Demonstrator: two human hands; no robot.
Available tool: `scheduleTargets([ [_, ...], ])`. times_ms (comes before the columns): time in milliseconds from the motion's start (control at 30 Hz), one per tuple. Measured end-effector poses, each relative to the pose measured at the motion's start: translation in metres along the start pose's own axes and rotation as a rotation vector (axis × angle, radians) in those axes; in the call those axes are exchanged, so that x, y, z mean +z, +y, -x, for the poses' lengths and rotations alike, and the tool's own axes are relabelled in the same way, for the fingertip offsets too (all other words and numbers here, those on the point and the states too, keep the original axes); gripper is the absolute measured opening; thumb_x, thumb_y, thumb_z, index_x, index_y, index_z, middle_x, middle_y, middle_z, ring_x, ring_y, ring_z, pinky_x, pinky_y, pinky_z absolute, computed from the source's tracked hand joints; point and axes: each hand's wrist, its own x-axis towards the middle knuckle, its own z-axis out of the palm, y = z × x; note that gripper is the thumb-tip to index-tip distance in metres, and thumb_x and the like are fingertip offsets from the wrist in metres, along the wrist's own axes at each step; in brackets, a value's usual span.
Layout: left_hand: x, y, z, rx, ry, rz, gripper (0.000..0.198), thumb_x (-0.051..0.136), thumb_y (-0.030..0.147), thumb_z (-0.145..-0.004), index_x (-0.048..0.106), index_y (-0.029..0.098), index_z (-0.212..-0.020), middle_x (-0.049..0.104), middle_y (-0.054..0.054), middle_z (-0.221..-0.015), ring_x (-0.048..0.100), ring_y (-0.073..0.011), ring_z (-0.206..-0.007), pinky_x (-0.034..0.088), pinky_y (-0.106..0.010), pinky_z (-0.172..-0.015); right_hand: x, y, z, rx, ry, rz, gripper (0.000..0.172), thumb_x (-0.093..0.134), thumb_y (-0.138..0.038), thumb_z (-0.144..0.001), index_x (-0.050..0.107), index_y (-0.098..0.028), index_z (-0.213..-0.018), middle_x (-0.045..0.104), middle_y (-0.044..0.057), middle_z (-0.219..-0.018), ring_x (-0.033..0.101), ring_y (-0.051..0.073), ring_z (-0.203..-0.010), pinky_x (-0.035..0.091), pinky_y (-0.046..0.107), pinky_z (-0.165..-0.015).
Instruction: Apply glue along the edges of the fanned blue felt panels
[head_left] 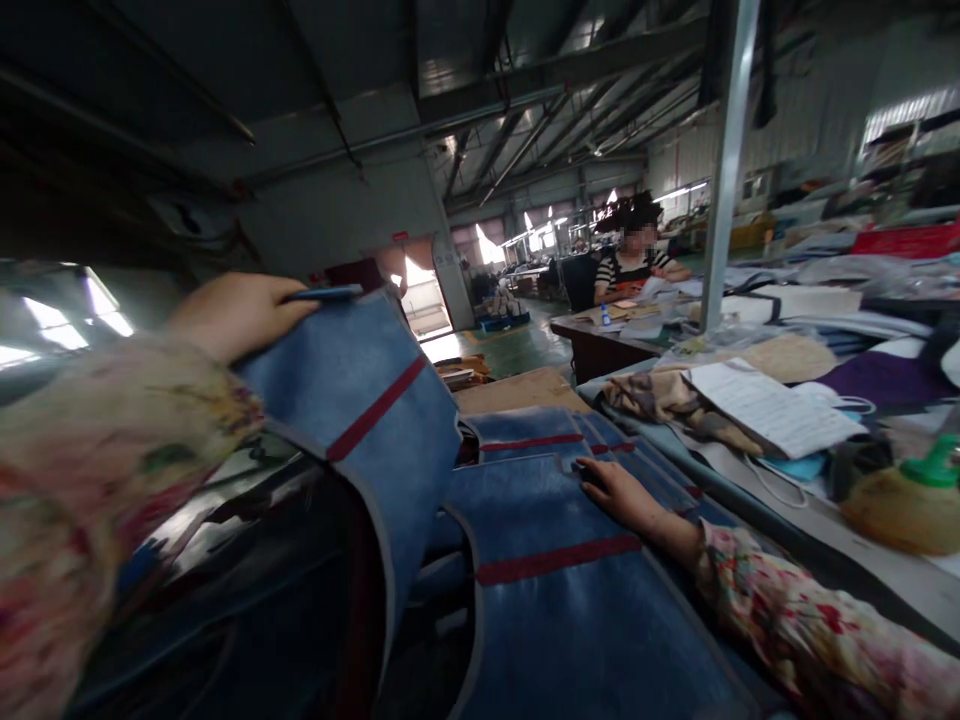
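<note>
My left hand [232, 310], closed on its top edge, holds up a blue panel [397, 400] with a dark red stripe and a pale border. A narrow dark blue strip [326, 294] shows by its fingertips; whether this is the panel's folded edge or a separate thing, I cannot tell. My right hand [622, 497] rests on a similar blue panel [555, 630], lying flat on the right. Its fingers reach the panel's far edge, with thumb and forefinger a little apart. Farther back lie several more striped panels [525, 428], partly overlapping.
Along the right runs a cluttered worktable with a written paper sheet [772, 405], cloth pieces and a green-topped bottle [911, 495]. A metal post [729, 170] rises from it. A person [630, 260] in striped clothing sits at a farther table. Cardboard [517, 390] lies beyond the panels.
</note>
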Motion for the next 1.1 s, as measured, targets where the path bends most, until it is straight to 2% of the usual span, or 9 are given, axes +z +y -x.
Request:
scheduleTargets([
  [167,-0.005,0.069,-0.03,0.149,0.245,-0.087,0.07,0.008,0.048,-0.089,0.051,-0.002,-0.112,0.056,0.0,-0.106,0.049,-0.0162,-0.107,0.034,-0.032,-0.088,0.002,0.001,0.001,-0.004,0.019,-0.032,0.045,0.046,-0.032,-0.084,0.05,-0.014,-0.125,0.062,0.012,-0.112,0.056,0.023,-0.104,0.042,0.037,-0.093],
  [267,-0.004,0.104,-0.021,0.303,0.304,-0.021,0.058,0.013,0.041,-0.093,0.051,0.003,-0.115,0.054,0.001,-0.102,0.05,-0.0131,-0.103,0.036,-0.026,-0.084,0.002,0.001,0.001,0.0,0.02,-0.032,0.045,0.046,-0.033,-0.084,0.049,-0.016,-0.126,0.062,0.012,-0.111,0.056,0.024,-0.105,0.042,0.039,-0.093],
  [367,0.02,0.146,0.017,0.489,0.221,0.028,0.036,0.028,0.028,-0.095,0.054,0.014,-0.116,0.056,-0.002,-0.097,0.052,-0.0145,-0.096,0.039,-0.024,-0.076,0.001,0.0,0.001,0.014,0.018,-0.026,0.048,0.046,-0.033,-0.084,0.046,-0.014,-0.128,0.061,0.013,-0.111,0.056,0.025,-0.105,0.042,0.038,-0.092],
  [467,0.068,0.192,0.08,0.766,0.082,0.108,0.031,0.033,0.02,-0.093,0.052,0.021,-0.117,0.056,-0.003,-0.095,0.051,-0.0171,-0.089,0.042,-0.026,-0.068,0.001,-0.001,0.001,0.024,0.02,-0.013,0.052,0.046,-0.032,-0.083,0.041,-0.013,-0.131,0.061,0.014,-0.111,0.056,0.025,-0.103,0.042,0.038,-0.091],
  [567,0.119,0.228,0.145,0.981,-0.131,0.228,0.026,0.038,0.019,-0.091,0.052,0.023,-0.113,0.057,-0.002,-0.093,0.051,-0.0171,-0.083,0.043,-0.028,-0.063,0.0,-0.001,0.001,0.028,0.01,-0.015,0.053,0.044,-0.024,-0.083,0.036,-0.015,-0.135,0.061,0.012,-0.11,0.057,0.023,-0.102,0.043,0.037,-0.09],
  [633,0.141,0.24,0.174,0.953,-0.236,0.284,0.028,0.04,0.018,-0.09,0.049,0.023,-0.116,0.056,-0.002,-0.091,0.051,-0.017,-0.082,0.043,-0.028,-0.061,-0.001,-0.001,0.001,0.037,0.0,-0.011,0.056,0.041,-0.017,-0.081,0.033,-0.015,-0.137,0.061,0.012,-0.111,0.056,0.022,-0.102,0.042,0.035,-0.09],
  [700,0.149,0.243,0.186,0.901,-0.284,0.321,0.03,0.04,0.016,-0.09,0.047,0.023,-0.118,0.055,-0.003,-0.092,0.05,-0.0172,-0.084,0.043,-0.027,-0.061,-0.001,-0.001,0.001,0.045,-0.012,-0.001,0.059,0.039,-0.012,-0.079,0.033,-0.014,-0.137,0.06,0.012,-0.111,0.055,0.021,-0.102,0.042,0.035,-0.09],
  [933,0.129,0.237,0.183,0.83,-0.394,0.345,0.025,0.041,0.01,-0.086,0.051,0.022,-0.106,0.053,-0.004,-0.094,0.049,-0.0188,-0.085,0.045,-0.027,-0.061,-0.002,0.003,0.001,-0.009,-0.024,-0.017,0.054,0.034,-0.015,-0.081,0.038,-0.018,-0.135,0.062,0.008,-0.109,0.055,0.022,-0.102,0.042,0.036,-0.09],
  [1100,0.126,0.247,0.192,0.751,-0.447,0.36,0.028,0.038,0.004,-0.084,0.05,0.02,-0.104,0.053,-0.005,-0.097,0.049,-0.0193,-0.088,0.046,-0.027,-0.063,-0.004,0.0,0.001,-0.014,0.011,-0.036,0.046,0.031,-0.033,-0.09,0.043,-0.018,-0.131,0.062,0.011,-0.111,0.056,0.024,-0.104,0.042,0.039,-0.091],
])
